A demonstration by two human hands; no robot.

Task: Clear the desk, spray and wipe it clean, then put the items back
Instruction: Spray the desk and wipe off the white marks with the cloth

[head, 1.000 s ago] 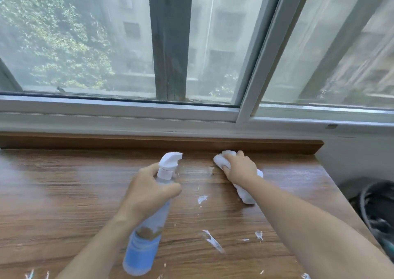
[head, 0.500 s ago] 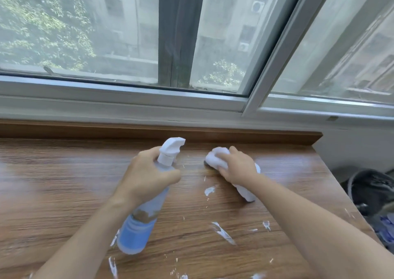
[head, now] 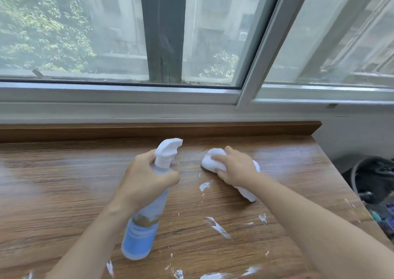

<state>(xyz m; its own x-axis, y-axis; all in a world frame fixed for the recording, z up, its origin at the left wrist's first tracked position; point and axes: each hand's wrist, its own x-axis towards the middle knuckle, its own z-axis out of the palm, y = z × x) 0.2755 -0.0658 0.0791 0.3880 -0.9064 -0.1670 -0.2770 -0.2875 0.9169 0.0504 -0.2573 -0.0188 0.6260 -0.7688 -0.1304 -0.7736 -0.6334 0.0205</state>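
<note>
My left hand grips the neck of a blue spray bottle with a white trigger head, held tilted above the wooden desk, nozzle pointing toward the window. My right hand grips a crumpled white cloth and presses it on the desk near the back rail. Part of the cloth sticks out under my wrist. White smears and flecks mark the wood in front of the cloth and along the near edge.
A raised wooden rail runs along the desk's back, under a white window frame. The desk's right edge drops to the floor, where dark bags and cables lie.
The cloth and my right hand have slid a little leftward along the back of the desk. The bottle stays in my left hand. My view has tilted slightly.
</note>
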